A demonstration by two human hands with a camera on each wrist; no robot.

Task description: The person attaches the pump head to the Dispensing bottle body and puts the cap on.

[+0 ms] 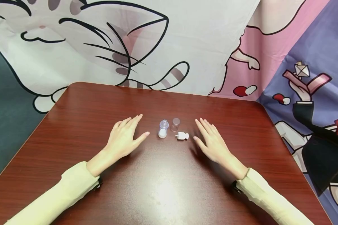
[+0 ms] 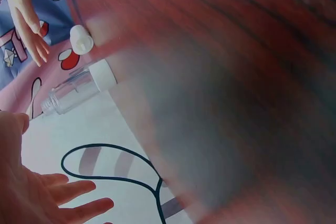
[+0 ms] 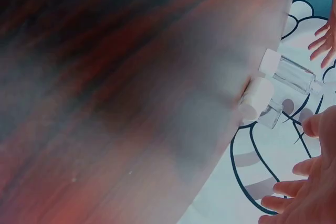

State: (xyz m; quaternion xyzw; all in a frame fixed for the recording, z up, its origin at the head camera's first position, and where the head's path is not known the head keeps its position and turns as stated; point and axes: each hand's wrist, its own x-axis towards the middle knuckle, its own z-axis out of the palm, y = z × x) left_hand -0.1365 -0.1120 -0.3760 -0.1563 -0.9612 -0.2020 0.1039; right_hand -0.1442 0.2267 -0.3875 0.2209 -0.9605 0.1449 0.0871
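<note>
A small clear bottle (image 1: 163, 127) with a white lower end and a bare neck stands upright between the hands. Just right of it is a transparent cap (image 1: 175, 124), partly hidden behind the white pump head (image 3: 256, 98) in the right wrist view. That pump head (image 1: 182, 136) lies on its side, its narrow tip toward the bottle. To the left, my left hand (image 1: 125, 136) has its fingers extended and thumb apart, holding nothing. My right hand (image 1: 212, 142) mirrors it on the other side, nearest the pump head, fingers straight and touching none of the pieces.
All of this is on a dark red-brown wooden table (image 1: 115, 103) with rounded far corners. Behind it hangs a cartoon-printed cloth (image 1: 208, 37), white, pink and blue. Glare brightens the tabletop in front of the pieces. Cream sleeves (image 1: 59, 190) cover both forearms.
</note>
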